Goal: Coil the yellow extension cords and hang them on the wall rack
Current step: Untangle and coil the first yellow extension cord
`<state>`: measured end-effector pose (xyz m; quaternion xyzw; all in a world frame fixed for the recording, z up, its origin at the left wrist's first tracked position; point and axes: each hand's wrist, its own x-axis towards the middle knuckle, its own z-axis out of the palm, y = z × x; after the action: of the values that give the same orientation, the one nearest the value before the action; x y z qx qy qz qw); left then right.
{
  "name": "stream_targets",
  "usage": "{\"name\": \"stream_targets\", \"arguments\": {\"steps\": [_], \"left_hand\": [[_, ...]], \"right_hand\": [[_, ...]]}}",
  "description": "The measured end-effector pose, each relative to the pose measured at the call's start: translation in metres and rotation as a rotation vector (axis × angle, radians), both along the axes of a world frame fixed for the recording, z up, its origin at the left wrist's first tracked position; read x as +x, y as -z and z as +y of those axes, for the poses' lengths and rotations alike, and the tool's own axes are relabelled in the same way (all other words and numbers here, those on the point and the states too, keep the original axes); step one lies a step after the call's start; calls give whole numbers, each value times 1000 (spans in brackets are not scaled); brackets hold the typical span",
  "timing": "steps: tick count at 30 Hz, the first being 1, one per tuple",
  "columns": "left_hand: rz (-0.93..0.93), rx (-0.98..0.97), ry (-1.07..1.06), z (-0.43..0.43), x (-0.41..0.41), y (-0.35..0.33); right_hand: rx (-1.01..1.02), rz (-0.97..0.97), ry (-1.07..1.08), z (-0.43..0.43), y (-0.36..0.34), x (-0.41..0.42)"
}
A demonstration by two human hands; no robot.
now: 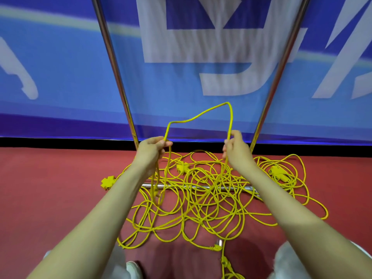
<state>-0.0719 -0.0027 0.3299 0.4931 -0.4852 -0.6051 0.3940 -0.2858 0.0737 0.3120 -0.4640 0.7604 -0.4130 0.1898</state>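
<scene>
A tangled pile of yellow extension cords [201,200] lies on the red floor in front of me. My left hand [153,148] grips a strand with a short loop hanging below it. My right hand [234,148] pinches the same strand further along. Between the hands the raised cord [201,115] arches up in front of the blue banner. From my right hand the cord drops into the pile. Yellow socket ends lie at the left [108,182], the middle [182,167] and the right [278,172] of the pile.
Two shiny metal rack poles [112,63] [281,63] rise at an angle before a blue banner [60,67]. A metal base bar [177,186] lies across the floor under the cords. My shoe [132,268] and knee show at the bottom edge.
</scene>
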Motion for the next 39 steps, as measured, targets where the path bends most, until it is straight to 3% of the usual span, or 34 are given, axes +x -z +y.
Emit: {"name": "stream_targets", "arguments": {"steps": [6, 12, 23, 31, 37, 39], "left_hand": [[130, -55, -15, -6, 6, -10], [252, -55, -67, -10, 9, -17], [346, -57, -71, -6, 4, -15], [273, -67, 40, -4, -5, -3], [183, -157, 123, 4, -12, 1], [143, -180, 149, 5, -13, 4]], "right_hand": [[203, 533, -92, 9, 7, -5], [336, 836, -278, 18, 7, 2], [541, 948, -615, 29, -5, 29], [394, 917, -841, 29, -20, 48], [241, 967, -882, 27, -27, 52], [174, 887, -869, 28, -28, 54]]}}
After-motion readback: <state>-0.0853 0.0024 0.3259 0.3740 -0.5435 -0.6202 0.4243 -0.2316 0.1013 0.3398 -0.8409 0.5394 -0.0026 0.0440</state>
